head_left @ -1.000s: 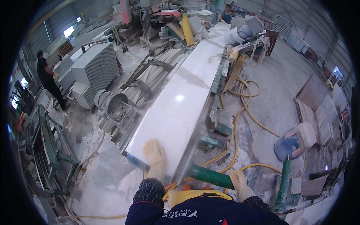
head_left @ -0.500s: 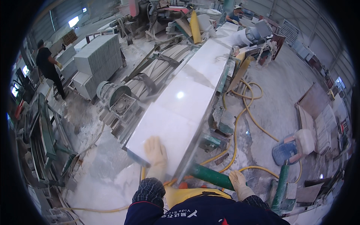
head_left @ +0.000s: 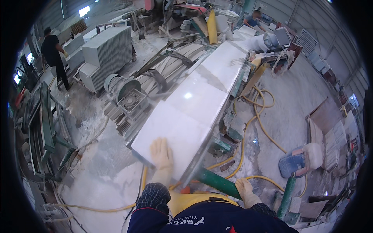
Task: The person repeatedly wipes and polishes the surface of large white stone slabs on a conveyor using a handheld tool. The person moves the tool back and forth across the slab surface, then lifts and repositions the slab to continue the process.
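My left hand (head_left: 161, 155), in a cream rubber glove, lies flat on the near end of a long white stone slab (head_left: 186, 110), fingers stretched forward. The slab's top is pale, with greyish wet-looking patches farther along and a bright reflection of light. My right hand (head_left: 245, 191), gloved the same, is curled over the right end of a green pipe (head_left: 217, 181) beside the slab's near end. Part of that grip is hidden from view. A yellow apron (head_left: 186, 200) shows below my dark jacket.
A motor (head_left: 122, 88) stands left of the slab, near stacked stone slabs (head_left: 107, 54). Yellow hose (head_left: 244, 136) loops over the floor at right, by a blue container (head_left: 291, 163). One person (head_left: 52, 54) stands far left; another (head_left: 254, 21) is at the slab line's far end.
The view has shifted slightly, so the scene sits a little lower and to the right. Both my hands keep their places on the slab and the pipe. The far co-worker's head has lowered.
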### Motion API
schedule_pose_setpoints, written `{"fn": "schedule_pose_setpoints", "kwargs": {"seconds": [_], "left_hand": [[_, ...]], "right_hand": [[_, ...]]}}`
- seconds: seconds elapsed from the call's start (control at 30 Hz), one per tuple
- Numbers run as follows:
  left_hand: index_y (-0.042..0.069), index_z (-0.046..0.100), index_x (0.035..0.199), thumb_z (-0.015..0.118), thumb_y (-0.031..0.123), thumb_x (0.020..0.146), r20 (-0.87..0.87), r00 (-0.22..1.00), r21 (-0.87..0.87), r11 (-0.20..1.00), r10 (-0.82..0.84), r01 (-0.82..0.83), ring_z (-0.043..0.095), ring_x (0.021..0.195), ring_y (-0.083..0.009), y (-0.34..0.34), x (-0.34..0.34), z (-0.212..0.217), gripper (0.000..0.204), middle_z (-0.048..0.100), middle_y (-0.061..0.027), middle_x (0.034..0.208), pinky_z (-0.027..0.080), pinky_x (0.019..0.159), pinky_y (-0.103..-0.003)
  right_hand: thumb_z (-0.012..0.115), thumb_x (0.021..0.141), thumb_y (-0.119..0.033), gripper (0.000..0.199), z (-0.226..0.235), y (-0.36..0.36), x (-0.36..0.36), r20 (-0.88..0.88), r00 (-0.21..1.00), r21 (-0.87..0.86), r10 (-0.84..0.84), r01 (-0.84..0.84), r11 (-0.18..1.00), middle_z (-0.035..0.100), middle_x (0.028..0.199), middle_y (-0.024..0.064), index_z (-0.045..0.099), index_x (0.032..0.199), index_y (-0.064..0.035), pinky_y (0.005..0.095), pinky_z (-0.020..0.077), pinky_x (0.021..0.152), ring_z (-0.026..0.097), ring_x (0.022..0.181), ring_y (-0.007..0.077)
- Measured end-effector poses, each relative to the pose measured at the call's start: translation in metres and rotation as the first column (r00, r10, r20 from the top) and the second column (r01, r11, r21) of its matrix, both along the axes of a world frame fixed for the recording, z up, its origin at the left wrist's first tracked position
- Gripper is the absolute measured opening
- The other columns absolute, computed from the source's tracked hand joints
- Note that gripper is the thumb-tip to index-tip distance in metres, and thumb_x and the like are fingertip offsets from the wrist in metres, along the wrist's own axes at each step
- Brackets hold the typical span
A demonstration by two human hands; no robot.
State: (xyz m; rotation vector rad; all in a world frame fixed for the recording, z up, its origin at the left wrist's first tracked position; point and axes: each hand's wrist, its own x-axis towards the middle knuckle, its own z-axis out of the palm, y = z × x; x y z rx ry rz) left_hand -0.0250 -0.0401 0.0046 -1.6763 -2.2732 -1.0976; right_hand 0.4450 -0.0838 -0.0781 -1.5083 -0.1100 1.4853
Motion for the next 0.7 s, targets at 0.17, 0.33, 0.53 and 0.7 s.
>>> {"fn": "schedule_pose_setpoints", "kwargs": {"seconds": [0.17,0.33,0.53,0.7], "left_hand": [[0.002,0.054,0.135,0.055,0.022,0.092,-0.029,0.999,0.028,0.999,0.018,-0.017,0.044,0.130,-0.0444,-0.003,0.000,0.002,0.048,0.052,-0.0230,0.138,0.026,0.114,-0.055],[0.002,0.055,0.135,0.055,0.021,0.092,-0.011,1.000,0.044,0.999,0.012,-0.011,0.045,0.129,-0.0449,-0.007,-0.001,0.004,0.047,0.054,-0.0231,0.136,0.027,0.114,-0.055],[0.001,0.055,0.134,0.055,0.020,0.091,0.002,1.000,0.060,0.998,0.008,-0.008,0.047,0.128,-0.0462,-0.010,-0.002,0.007,0.047,0.055,-0.0246,0.134,0.027,0.114,-0.055],[0.001,0.055,0.134,0.055,0.020,0.091,0.032,0.999,0.063,0.998,0.018,-0.020,0.046,0.129,-0.0458,-0.015,-0.005,0.006,0.047,0.055,-0.0245,0.136,0.027,0.114,-0.055]], "right_hand": [[0.055,0.099,-0.011,0.024,-0.006,0.000,0.005,0.028,0.999,0.015,0.044,-0.044,0.999,0.063,0.119,0.0214,0.053,0.122,-0.0046,0.0470,0.0559,0.091,0.064,0.108,0.0374],[0.060,0.097,-0.014,0.033,0.017,0.020,-0.015,-0.088,0.982,0.068,0.164,-0.159,0.985,0.062,0.124,0.0206,0.052,0.128,-0.0049,0.0466,0.0515,0.098,0.061,0.114,0.0373],[0.062,0.097,-0.019,0.051,0.098,0.085,-0.123,-0.205,0.823,0.381,0.530,-0.432,0.817,0.053,0.137,0.0194,0.042,0.142,-0.0042,0.0463,0.0445,0.107,0.056,0.122,0.0353],[0.058,0.099,-0.017,0.042,0.151,0.107,-0.208,-0.219,0.701,0.347,0.679,-0.594,0.726,0.054,0.127,0.0147,0.045,0.137,-0.0050,0.0397,0.0456,0.101,0.056,0.115,0.0299]]}}
